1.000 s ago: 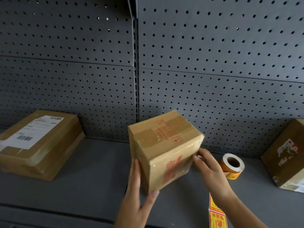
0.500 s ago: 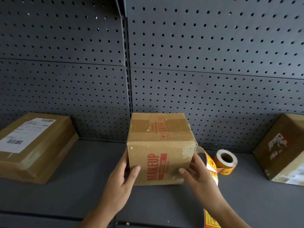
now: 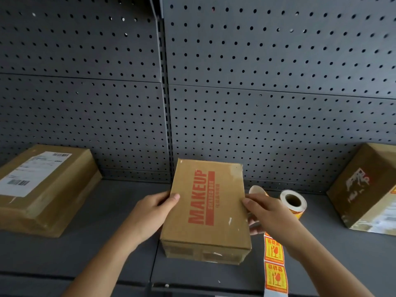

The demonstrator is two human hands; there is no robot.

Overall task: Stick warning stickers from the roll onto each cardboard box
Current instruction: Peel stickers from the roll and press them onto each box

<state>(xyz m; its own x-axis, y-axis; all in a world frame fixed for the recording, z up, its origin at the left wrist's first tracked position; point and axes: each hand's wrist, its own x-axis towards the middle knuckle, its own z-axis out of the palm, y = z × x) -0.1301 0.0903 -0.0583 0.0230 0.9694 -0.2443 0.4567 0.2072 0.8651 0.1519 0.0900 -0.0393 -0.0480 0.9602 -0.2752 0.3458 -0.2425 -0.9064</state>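
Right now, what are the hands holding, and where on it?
Both hold the MAKEUP box: left hand on its left edge, right hand on its right edge, also trapping the sticker strip.

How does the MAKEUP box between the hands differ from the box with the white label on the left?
The MAKEUP box has red print on its top face; the left box has a white shipping label with barcodes. The MAKEUP box is gripped by the left hand and right hand; the left box lies untouched. The MAKEUP box looks narrower, the left box wider and flatter. Both are brown cardboard on the shelf.
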